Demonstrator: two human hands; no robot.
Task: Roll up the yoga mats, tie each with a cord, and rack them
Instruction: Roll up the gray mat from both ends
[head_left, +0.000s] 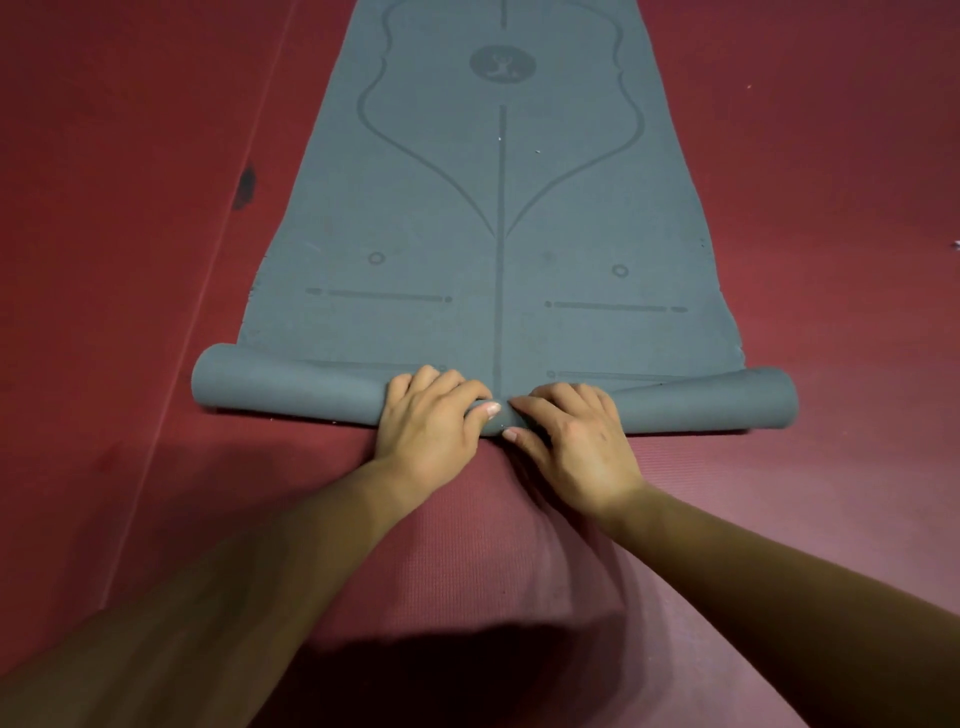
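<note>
Grip is taken at mid-roll, left hand (431, 418) and right hand (574, 439) curled side by side round the rolled near end of the grey yoga mat (441, 234), the rest laid flat on the red floor (114, 270), likely so the coil is wound tight and straight.

Your maroon floor (130, 312) carries the grey yoga mat (498, 234), flat except its rolled near end; a dark smudge (244, 187) sits left of the mat.
</note>
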